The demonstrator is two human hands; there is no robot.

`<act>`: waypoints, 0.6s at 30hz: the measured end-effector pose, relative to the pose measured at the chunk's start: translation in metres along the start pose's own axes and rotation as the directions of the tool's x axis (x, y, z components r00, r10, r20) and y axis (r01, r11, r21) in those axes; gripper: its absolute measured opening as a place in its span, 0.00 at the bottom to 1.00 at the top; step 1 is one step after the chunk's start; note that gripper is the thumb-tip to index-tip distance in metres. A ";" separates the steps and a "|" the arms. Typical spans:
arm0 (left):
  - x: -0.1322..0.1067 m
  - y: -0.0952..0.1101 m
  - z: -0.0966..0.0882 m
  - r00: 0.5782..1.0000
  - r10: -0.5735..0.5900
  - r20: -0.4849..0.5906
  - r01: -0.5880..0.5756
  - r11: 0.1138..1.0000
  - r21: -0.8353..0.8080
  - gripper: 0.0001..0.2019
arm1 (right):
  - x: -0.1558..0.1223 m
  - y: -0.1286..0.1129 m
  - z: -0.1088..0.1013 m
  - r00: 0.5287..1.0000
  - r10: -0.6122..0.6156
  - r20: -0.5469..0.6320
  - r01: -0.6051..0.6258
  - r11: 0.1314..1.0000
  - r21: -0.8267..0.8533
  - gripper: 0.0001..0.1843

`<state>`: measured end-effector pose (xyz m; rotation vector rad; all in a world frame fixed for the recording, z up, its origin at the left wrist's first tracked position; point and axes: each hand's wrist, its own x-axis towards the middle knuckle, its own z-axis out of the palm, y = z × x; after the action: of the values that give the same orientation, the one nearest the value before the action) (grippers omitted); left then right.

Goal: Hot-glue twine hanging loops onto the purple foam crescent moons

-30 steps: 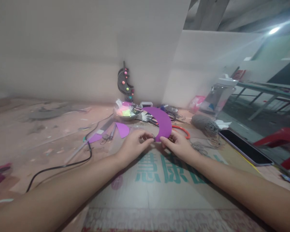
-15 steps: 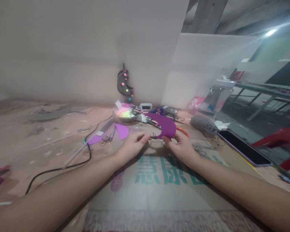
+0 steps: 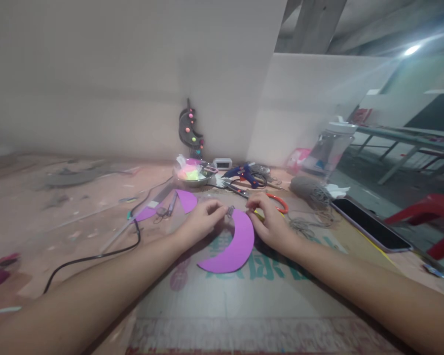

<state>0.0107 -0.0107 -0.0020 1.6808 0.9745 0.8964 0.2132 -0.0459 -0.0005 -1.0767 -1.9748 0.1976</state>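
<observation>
A purple crescent (image 3: pixel 244 241), seemingly cut from craft foam or card, hangs low over the printed cardboard with its lower tip pointing left. Grey yarn (image 3: pixel 230 211) is bunched at its upper end. My left hand (image 3: pixel 207 219) pinches at this yarn, thumb and forefinger together. On the other side, my right hand (image 3: pixel 270 224) is closed, its thumb and fingertips at the crescent's upper right edge; the exact grip is partly hidden. Orange-handled scissors (image 3: pixel 279 202) lie just behind my right hand.
A bowl of colourful bits (image 3: pixel 194 180), a blue glue gun (image 3: pixel 246 173) and a grey yarn ball (image 3: pixel 307 190) stand behind. A phone (image 3: pixel 372 226) lies right. Purple offcuts (image 3: pixel 187 199) and a black cable (image 3: pixel 92 258) are left. A decorated dark crescent (image 3: pixel 188 128) leans against the wall.
The purple crescent has swung from above my hands down toward me. My right hand has shifted slightly left and its fingers have risen. The glue gun is now uncovered.
</observation>
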 end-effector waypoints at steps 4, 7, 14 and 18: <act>-0.003 0.001 -0.001 0.999 0.015 0.051 -0.016 1.000 0.015 0.15 | 0.000 0.000 0.003 0.969 0.183 0.166 -0.214 0.957 0.196 0.21; -0.005 0.000 -0.001 0.994 0.042 0.106 -0.042 0.999 0.000 0.15 | 0.000 0.002 0.006 0.947 0.145 0.287 -0.249 0.894 0.372 0.32; -0.004 -0.001 0.000 0.999 0.000 0.042 -0.002 0.999 0.038 0.14 | 0.007 0.001 0.000 0.947 0.264 0.185 -0.296 0.938 0.179 0.10; -0.001 -0.004 0.001 0.999 -0.001 -0.046 0.004 0.997 0.074 0.15 | 0.006 -0.002 -0.008 0.993 0.105 -0.053 -0.103 0.994 0.031 0.09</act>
<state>0.0102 -0.0109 -0.0064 1.7273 1.0516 0.9104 0.2163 -0.0443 0.0084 -1.1555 -1.8636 0.2487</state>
